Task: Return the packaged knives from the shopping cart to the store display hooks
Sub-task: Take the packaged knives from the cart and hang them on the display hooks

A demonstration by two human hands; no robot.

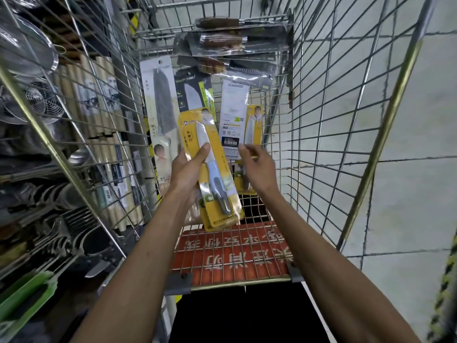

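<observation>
My left hand (pixel 188 169) grips a yellow-carded knife pack (pixel 215 174) above the wire shopping cart (pixel 321 134), thumb across the white blade. My right hand (pixel 257 167) hovers over a second yellow knife pack (pixel 253 125) lying in the cart, its fingers loosely curled and holding nothing. More packaged knives lie further in: a long white-carded cleaver (pixel 160 107), a black-and-yellow pack (pixel 194 95), a white card turned face down (pixel 233 112) and several clear packs with brown wooden handles (pixel 222 40).
A red child-seat flap with white lettering (pixel 230 258) lies at the cart's near end. Store shelves on the left hold metal strainers (pixel 27 45), rolled mats (pixel 103 134), and steel utensils (pixel 61 233). Grey tiled floor is to the right.
</observation>
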